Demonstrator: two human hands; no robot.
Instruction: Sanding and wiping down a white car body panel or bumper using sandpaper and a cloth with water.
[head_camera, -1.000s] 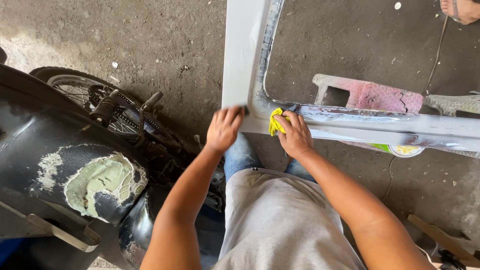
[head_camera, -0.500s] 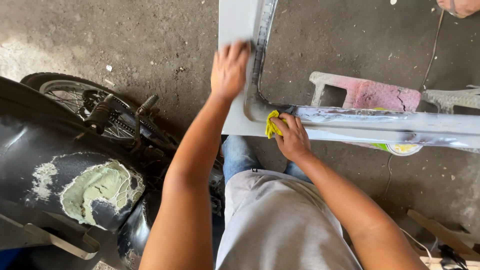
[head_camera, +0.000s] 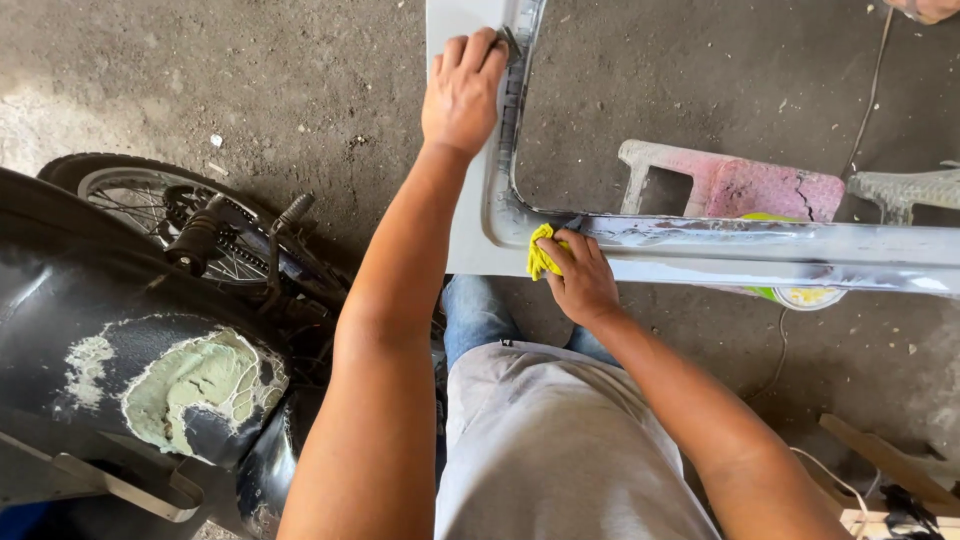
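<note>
- Where the grey metal frame (head_camera: 470, 240) turns its lower corner, a yellow cloth (head_camera: 541, 252) is pressed against the inner edge, bunched under the right hand (head_camera: 580, 280), whose fingers are curled shut around it.
- The left hand (head_camera: 462, 92) lies further up the frame's upright side, fingers bent over the inner lip and touching the metal; it grips nothing else.
- Beyond the frame's lower rail, a pink cracked block (head_camera: 770, 190) lies on the concrete floor (head_camera: 300, 90).
- To the person's left stands a black panel with patches of pale filler (head_camera: 190, 385), and behind it a spoked wheel (head_camera: 150, 205).
</note>
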